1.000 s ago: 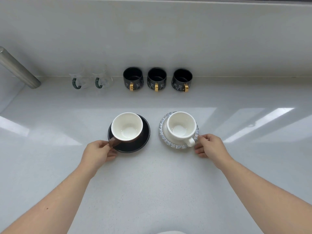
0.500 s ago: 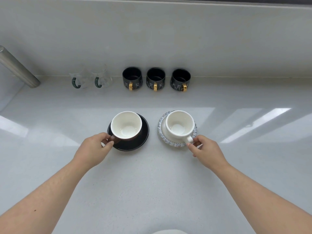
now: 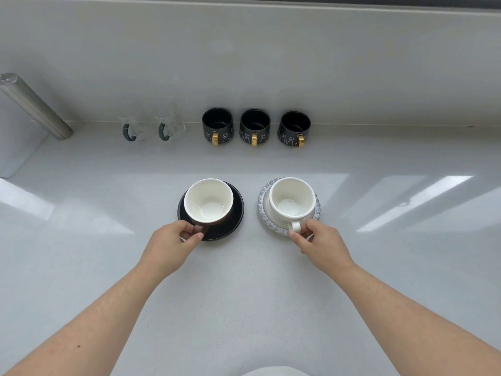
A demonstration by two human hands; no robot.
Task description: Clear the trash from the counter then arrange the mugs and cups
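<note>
Fingers (image 3: 196, 236) of the left hand (image 3: 168, 245) are pinching the brown handle of the brown cup (image 3: 208, 202) — thumb and forefinger closed narrow around it. Fingers (image 3: 294, 236) of the right hand (image 3: 324, 246) are pinching the white handle of the white cup (image 3: 292, 198) in the same narrow grip.

Head view, near row:
- Brown cup, white inside, is sitting upright on the black saucer (image 3: 233, 215), set toward the saucer's far left side; its handle is pointing toward the person.
- White cup is sitting upright on the blue-grey textured saucer (image 3: 264, 213), handle likewise pointing toward the person.
- The two saucers are lying side by side on the pale bench (image 3: 244, 294), near each other but apart.

Head view, far row, against the back wall:
- Two clear glass cups with dark green handles — one (image 3: 135, 130) at left, the other (image 3: 170, 127) just beside it.
- Three black mugs with gold handles and white line drawings — left (image 3: 217, 126), middle (image 3: 254, 127), right (image 3: 294, 128) — are standing upright in line, evenly spaced, handles facing the person.

Head view, edges:
- A brushed metal tube (image 3: 32, 105) is slanting in from the left edge, its lower end reaching the bench near the back wall.
- Both forearms are stretching in from the lower corners.
</note>
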